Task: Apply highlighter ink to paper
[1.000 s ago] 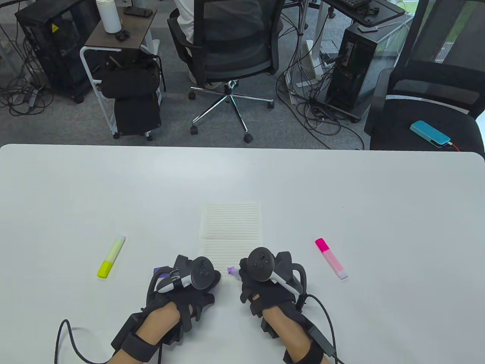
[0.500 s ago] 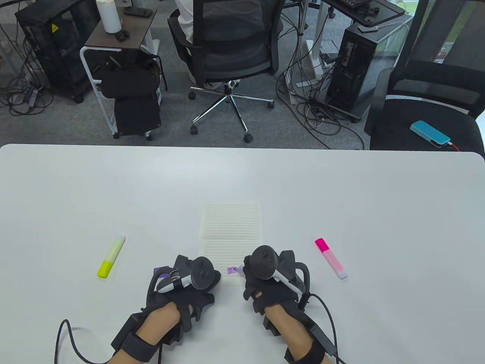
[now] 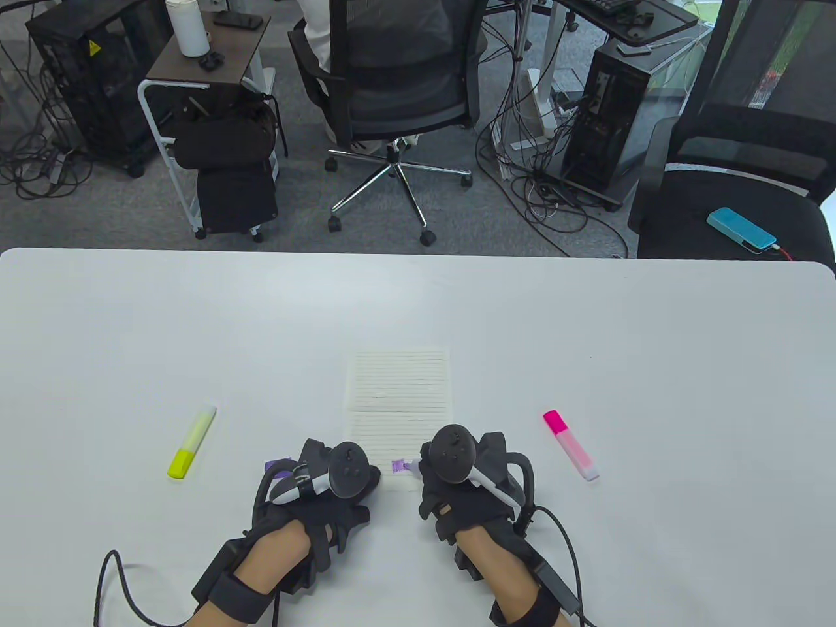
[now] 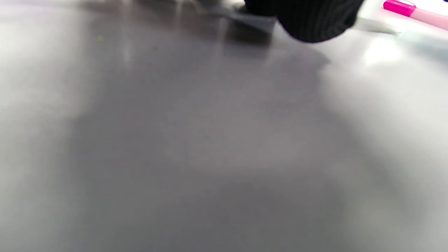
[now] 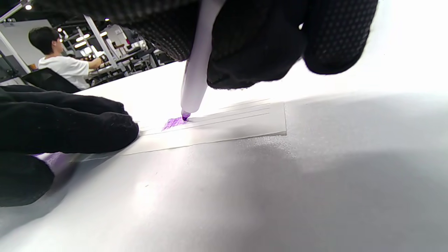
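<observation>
Table (image 3: 588, 326) carries it all; the lined paper (image 3: 401, 392) lies flat near the front edge, between your hands, so leave it there and don't drag it. Your left hand (image 3: 320, 490) rests on the table with fingers (image 5: 87, 119) on the paper's near left corner; whether its grip is clenched on the purple piece (image 3: 277, 466) showing under it, I cannot tell. Press that corner down while you stroke. Your right hand (image 3: 464, 483) has its grip clenched around the purple highlighter (image 5: 196, 70), held steeply, nib touching the paper at the bottom lines beside a small purple patch (image 5: 173, 123). Judgement: keep light, even pressure, pull short strokes along the ruled line, and don't let the nib run off the near edge. The yellow highlighter (image 3: 191, 442) and pink highlighter (image 3: 570, 445) lie capped, well apart on either side; leave them.
</observation>
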Available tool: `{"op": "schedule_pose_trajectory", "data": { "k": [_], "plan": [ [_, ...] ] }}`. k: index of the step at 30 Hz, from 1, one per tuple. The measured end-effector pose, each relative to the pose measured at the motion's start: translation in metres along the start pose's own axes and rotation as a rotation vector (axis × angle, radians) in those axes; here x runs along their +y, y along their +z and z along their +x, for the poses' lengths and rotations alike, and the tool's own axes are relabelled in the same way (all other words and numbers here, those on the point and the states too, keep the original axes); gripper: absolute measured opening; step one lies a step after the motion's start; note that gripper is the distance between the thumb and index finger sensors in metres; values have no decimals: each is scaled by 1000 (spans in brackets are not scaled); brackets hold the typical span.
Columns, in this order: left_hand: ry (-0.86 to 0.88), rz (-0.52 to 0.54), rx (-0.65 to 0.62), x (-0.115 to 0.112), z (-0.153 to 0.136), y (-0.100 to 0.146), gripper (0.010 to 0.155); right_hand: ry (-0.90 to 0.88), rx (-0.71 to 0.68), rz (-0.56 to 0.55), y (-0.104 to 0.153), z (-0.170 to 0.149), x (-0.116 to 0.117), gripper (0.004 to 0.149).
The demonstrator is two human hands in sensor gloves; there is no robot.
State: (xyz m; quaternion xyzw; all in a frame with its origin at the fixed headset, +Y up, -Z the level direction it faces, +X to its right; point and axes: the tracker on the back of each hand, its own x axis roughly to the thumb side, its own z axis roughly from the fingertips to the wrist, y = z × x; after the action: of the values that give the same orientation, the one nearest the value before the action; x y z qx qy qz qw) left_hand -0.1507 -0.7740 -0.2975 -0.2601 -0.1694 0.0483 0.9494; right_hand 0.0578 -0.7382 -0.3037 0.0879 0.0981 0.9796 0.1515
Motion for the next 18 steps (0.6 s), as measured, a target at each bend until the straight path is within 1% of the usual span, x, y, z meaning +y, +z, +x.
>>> {"op": "schedule_pose_trajectory", "data": {
  "k": [1,2,5,7,9,12,16,18],
  "plan": [
    [0,0,0,0,0,0,68,4,0,-24,-1,0,1,40],
    [1,1,0,0,0,0,68,1,-2,-20,-1,0,2,40],
    [3,0,0,0,0,0,67,1,8,42,2,0,-3,40],
    [3,0,0,0,0,0,67,5,8,59,4,0,-5,40],
    [2,0,0,0,0,0,67,8,9,46,4,0,-4,40],
    [1,1,1,0,0,0,68,10,3,-3,1,-1,-1,40],
    [2,0,0,0,0,0,68,-1,20,51,3,-2,-4,39],
    [1,0,1,0,0,0,67,4,15,32,2,-2,-4,39]
  ]
}}
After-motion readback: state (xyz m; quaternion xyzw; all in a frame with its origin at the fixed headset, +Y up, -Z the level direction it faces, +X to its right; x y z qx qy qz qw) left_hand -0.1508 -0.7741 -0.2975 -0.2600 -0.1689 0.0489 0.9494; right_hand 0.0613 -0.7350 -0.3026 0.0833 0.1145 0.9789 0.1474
